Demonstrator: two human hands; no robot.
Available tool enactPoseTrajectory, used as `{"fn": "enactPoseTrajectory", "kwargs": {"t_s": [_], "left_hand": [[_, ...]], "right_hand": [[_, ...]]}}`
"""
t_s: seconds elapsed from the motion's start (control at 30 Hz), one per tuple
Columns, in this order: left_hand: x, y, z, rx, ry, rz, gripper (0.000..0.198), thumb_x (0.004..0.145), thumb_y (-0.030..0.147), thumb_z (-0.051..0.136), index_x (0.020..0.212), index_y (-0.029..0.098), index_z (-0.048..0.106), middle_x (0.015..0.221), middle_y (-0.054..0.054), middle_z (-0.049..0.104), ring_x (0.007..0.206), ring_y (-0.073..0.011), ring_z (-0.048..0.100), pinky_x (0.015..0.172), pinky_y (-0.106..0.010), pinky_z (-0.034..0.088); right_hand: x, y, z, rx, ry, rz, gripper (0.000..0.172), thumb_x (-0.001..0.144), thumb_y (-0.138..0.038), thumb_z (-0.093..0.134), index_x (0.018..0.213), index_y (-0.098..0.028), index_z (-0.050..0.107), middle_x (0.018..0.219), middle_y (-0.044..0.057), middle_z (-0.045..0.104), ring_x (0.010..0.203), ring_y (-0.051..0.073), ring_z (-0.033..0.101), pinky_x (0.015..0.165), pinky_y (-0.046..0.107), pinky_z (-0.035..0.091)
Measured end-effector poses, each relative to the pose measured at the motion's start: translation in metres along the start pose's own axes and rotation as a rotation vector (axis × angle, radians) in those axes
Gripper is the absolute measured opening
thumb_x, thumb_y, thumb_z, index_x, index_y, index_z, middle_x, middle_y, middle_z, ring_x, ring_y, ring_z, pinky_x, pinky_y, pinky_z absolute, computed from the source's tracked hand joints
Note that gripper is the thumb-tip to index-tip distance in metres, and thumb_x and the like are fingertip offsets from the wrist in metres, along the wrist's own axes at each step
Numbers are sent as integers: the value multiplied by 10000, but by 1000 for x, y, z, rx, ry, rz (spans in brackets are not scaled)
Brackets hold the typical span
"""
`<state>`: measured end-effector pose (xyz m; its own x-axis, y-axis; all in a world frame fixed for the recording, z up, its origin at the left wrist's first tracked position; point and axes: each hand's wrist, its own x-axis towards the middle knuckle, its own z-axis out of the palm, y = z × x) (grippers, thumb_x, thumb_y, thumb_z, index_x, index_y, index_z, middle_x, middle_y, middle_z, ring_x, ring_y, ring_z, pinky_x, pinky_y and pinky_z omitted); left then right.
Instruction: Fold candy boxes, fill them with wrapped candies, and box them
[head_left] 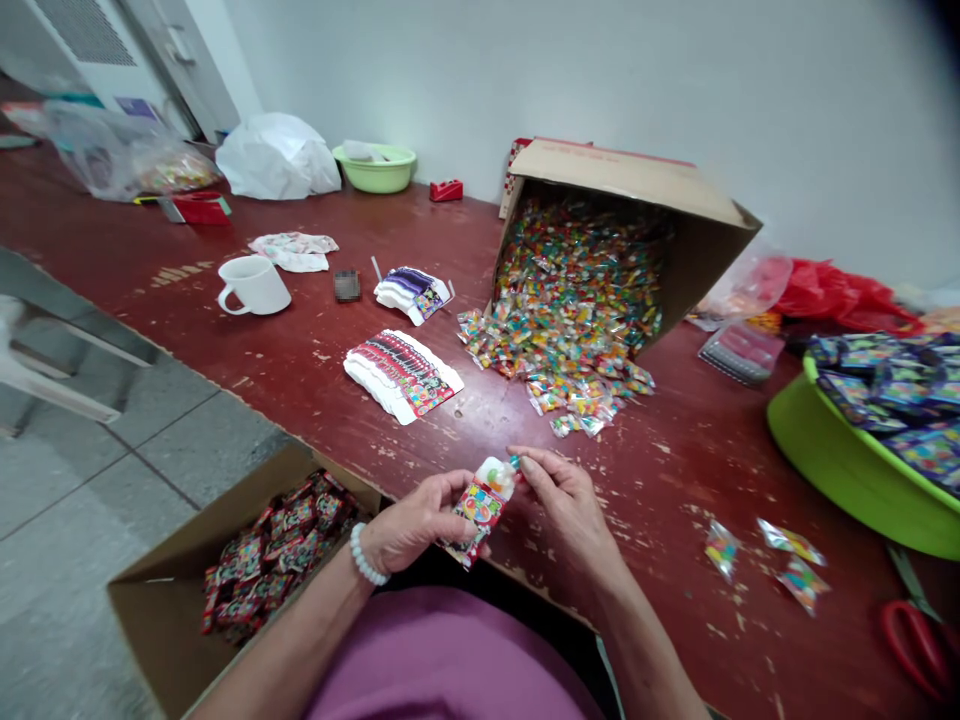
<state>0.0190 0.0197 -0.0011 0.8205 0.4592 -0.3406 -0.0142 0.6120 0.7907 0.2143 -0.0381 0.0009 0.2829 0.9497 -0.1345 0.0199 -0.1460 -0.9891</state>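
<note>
My left hand (416, 520) grips a colourful printed card packet (480, 510) with a clear, rounded white top. My right hand (566, 505) pinches the top of that packet, and a small teal piece (514, 462) shows at its fingertips. A white bead bracelet (364, 554) circles my left wrist. Just left of my hands, an open cardboard box (180, 570) holds several red printed packets. Ahead, a tipped cardboard box (637, 200) spills a heap of small colourful sachets (574, 320) onto the worn red table (675, 500).
Stacks of printed cards (401, 375) lie beyond my hands, near a white mug (253, 285). At the right stand a green basin (847, 480) of packets, loose sachets (795, 570) and red-handled scissors (915, 648). Plastic bags and a green bowl (375, 170) sit along the wall.
</note>
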Motion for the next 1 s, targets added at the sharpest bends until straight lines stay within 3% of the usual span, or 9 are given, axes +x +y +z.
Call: {"fn": "enactPoseTrajectory", "kwargs": {"t_s": [0.13, 0.27, 0.4, 0.53, 0.67, 0.77, 0.83, 0.9, 1.0], "left_hand": [[2, 2, 4, 102, -21, -8, 501, 720, 141, 652, 1196, 170, 499, 1016, -84, 672, 684, -158, 665, 658, -290, 518], [4, 2, 6, 216, 9, 31, 491, 715, 84, 571, 1190, 187, 499, 943, -43, 658, 724, -141, 623, 687, -278, 505], [6, 1, 9, 350, 76, 84, 442, 725, 88, 557, 1156, 185, 536, 915, -23, 628, 776, -139, 581, 696, -253, 491], [5, 2, 13, 441, 97, 95, 409, 732, 107, 547, 1134, 182, 539, 880, -11, 616, 714, -128, 576, 626, -230, 476], [5, 2, 15, 359, 69, 64, 426, 699, 88, 526, 1112, 192, 520, 749, 24, 598, 598, -112, 576, 524, -200, 453], [7, 1, 15, 144, 138, 73, 393, 739, 176, 578, 1125, 199, 503, 782, 3, 641, 554, -123, 613, 461, -191, 448], [9, 1, 14, -33, 189, 46, 335, 834, 373, 555, 1104, 176, 528, 785, -37, 670, 517, -149, 634, 409, -204, 443], [11, 0, 13, -180, 213, 11, 463, 881, 554, 460, 1057, 142, 578, 735, -67, 684, 483, -172, 640, 378, -226, 450], [14, -3, 14, -299, 256, -5, 501, 880, 580, 469, 1016, 125, 629, 663, -63, 689, 445, -182, 635, 379, -253, 478]], "right_hand": [[0, 0, 0, -71, 69, -99, 225, 860, -370, 647, 976, -191, 716, 815, 22, 715, 735, 179, 638, 678, 275, 477], [-2, -7, -3, -331, 32, -346, 92, 866, -251, 640, 868, -198, 715, 772, 18, 701, 715, 171, 634, 685, 270, 466], [-4, -13, -6, -519, 61, -558, 113, 891, -161, 586, 898, -182, 697, 740, 21, 658, 669, 153, 602, 630, 251, 435], [-8, -14, -1, -618, 59, -653, 122, 915, -154, 563, 893, -177, 681, 747, 39, 652, 689, 166, 595, 642, 263, 437], [-11, -16, 6, -634, -97, -652, 160, 947, -208, 538, 909, -214, 694, 761, 33, 681, 720, 182, 603, 685, 289, 450], [-12, -14, 4, -435, 34, -563, 195, 965, -222, 490, 1039, -233, 670, 978, 54, 702, 895, 191, 636, 803, 308, 478], [-13, -9, 3, -332, 165, -471, 173, 950, -243, 516, 1048, -233, 657, 1020, 57, 687, 943, 196, 634, 842, 319, 481], [-15, -2, 7, -285, 157, -408, 131, 914, -267, 576, 1001, -231, 669, 962, 50, 678, 894, 195, 634, 806, 312, 493], [-19, 7, 20, -204, 53, -382, 125, 887, -283, 614, 960, -229, 700, 941, 58, 657, 804, 180, 637, 719, 291, 515]]}}
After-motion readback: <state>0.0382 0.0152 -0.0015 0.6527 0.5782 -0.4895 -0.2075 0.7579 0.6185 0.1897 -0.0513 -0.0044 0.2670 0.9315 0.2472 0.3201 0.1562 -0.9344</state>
